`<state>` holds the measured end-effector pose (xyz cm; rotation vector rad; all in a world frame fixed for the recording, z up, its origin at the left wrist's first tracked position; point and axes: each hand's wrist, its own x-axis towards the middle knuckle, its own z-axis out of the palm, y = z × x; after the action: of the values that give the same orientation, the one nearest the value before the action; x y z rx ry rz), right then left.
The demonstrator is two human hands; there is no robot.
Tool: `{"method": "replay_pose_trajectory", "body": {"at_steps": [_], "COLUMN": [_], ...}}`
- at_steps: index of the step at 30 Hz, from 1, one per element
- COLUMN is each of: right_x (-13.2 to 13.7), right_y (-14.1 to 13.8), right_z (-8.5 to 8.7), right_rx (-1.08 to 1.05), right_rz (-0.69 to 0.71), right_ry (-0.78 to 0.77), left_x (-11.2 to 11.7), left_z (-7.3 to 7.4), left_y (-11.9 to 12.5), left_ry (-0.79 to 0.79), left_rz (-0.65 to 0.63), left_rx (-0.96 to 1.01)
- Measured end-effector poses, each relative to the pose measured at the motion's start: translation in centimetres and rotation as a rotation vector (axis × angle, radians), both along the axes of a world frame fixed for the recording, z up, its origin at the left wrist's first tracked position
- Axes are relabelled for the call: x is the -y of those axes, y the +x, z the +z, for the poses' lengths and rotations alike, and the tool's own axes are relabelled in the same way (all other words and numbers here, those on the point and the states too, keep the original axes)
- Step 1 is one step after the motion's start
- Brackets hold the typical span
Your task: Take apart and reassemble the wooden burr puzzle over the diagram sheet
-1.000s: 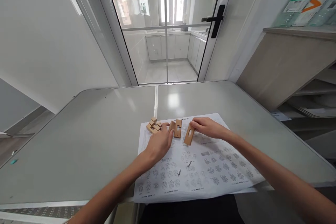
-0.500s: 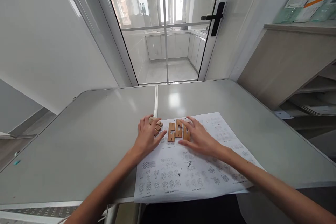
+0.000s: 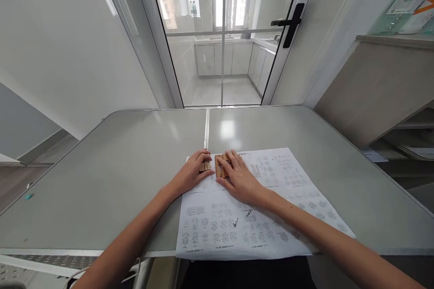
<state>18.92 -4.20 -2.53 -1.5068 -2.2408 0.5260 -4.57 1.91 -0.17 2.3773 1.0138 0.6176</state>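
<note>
On a white printed sheet (image 3: 203, 198) lie two groups of brown wooden puzzle pieces. My left hand (image 3: 191, 171) curls around the small wooden blocks (image 3: 205, 166), its thumb at their near side and its fingers over the far side. The flat notched wooden pieces (image 3: 218, 170) lie side by side to the right. My right hand (image 3: 239, 178) rests across them, thumb by the near end of the leftmost piece and fingers over their tops. Much of both groups is hidden under the hands.
The sheet lies on a grey table (image 3: 152, 144) with a seam down its middle. Beyond the far edge stands a glass door with a black handle (image 3: 290, 24). A wooden shelf (image 3: 400, 40) with clear bottles is at the right. A small teal bit (image 3: 29, 196) lies far left.
My right hand has moved left over the notched pieces, which now lie close together. My left fingers have closed around the small blocks, now in a tighter group. The view has shifted slightly.
</note>
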Motion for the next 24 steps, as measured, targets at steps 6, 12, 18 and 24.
{"method": "replay_pose_trajectory", "body": {"at_steps": [6,12,18,24], "right_x": [-0.5,1.4,1.5,-1.0], "right_y": [-1.0,1.5,3.9,4.5], "right_z": [0.6,0.2,0.3,0.5], "right_rx": [-0.073,-0.162,-0.125,-0.12], "right_rz": [0.035,0.044,0.049,0.127], "right_ry": [-0.077,-0.066,-0.067,-0.041], "left_x": [-0.7,-0.8,-0.7,-0.6], "left_z": [0.7,1.0,0.7,0.7], "left_y": [-1.1,-1.5,-1.0,-0.8], "left_ry": [-0.12,-0.173,-0.087,-0.053], "left_rz": [-0.063,-0.078,-0.033,0.009], "left_rx": [0.056,0.095,0.059,0.025]}}
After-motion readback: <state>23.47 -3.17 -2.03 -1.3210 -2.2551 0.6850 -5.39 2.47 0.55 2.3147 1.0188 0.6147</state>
